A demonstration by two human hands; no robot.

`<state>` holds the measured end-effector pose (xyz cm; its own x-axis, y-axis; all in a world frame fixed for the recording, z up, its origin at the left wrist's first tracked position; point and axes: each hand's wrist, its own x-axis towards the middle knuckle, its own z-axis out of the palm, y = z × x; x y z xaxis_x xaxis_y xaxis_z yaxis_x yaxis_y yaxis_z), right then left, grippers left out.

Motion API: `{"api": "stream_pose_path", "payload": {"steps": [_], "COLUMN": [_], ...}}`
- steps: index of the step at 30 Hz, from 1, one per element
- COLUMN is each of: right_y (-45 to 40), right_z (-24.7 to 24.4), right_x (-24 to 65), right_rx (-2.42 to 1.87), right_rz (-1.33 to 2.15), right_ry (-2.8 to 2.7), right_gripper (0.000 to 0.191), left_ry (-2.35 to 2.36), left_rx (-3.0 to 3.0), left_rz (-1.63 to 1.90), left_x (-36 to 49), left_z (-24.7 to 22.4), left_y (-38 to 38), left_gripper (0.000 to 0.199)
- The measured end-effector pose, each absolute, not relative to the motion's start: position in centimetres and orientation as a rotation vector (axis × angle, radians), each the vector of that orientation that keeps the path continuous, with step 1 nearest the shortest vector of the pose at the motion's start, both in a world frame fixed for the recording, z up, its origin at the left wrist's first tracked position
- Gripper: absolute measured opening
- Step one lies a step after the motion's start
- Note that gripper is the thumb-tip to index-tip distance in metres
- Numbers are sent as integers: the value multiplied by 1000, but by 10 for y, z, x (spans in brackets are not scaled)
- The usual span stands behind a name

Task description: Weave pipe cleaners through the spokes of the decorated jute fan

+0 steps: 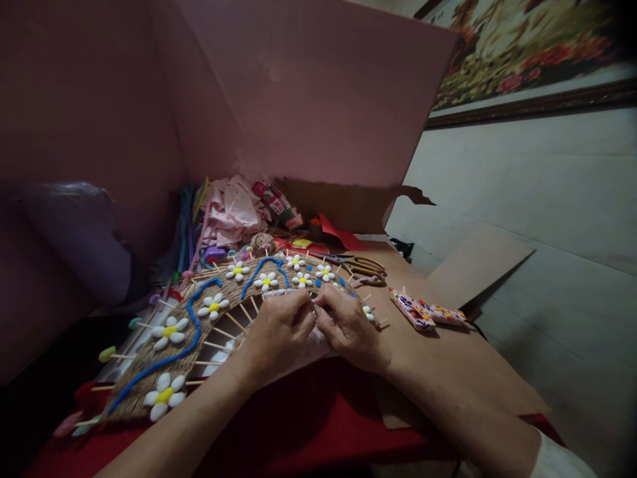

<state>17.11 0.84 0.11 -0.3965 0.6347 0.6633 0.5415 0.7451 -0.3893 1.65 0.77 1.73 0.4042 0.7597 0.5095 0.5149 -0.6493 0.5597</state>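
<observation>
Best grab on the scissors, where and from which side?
By the handle loops of the scissors, probably coming from the right with the right hand: loops point right over the cardboard, while the blades run left into clutter behind the flowered piece.

A framed floral picture hangs at far right on a pale tiled wall, in dim light.

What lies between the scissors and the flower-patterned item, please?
In the head view, only a bare stretch of brown cardboard lies between the scissors and the flower-patterned item.
</observation>
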Motion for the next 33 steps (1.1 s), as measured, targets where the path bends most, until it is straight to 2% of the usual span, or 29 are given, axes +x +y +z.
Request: {"api": "stream_pose_path", "payload": {"steps": [8,12,16,22,33], "right_y": [9,9,13,14,15], "right_z": [3,5,5,6,6], "right_x": [169,172,174,174,176], "right_rx": [-920,-842,-810,-818,-790], "right_rz": [210,152,97,77,79], "right_ry": [-1907,-1930,-1928,-1933,-2009], "right_gripper": [14,13,12,13,15], "left_ry": [1063,885,802,838,1075], "left_rx": [1951,1536,1375,1458,1978], "left_rz": [1261,1180,1096,1131,1201], "left_x": [25,26,24,25,21], "left_z": [19,21,21,22,17], "left_y": [7,8,8,7,6], "left_gripper": [22,22,23,23,21]}}
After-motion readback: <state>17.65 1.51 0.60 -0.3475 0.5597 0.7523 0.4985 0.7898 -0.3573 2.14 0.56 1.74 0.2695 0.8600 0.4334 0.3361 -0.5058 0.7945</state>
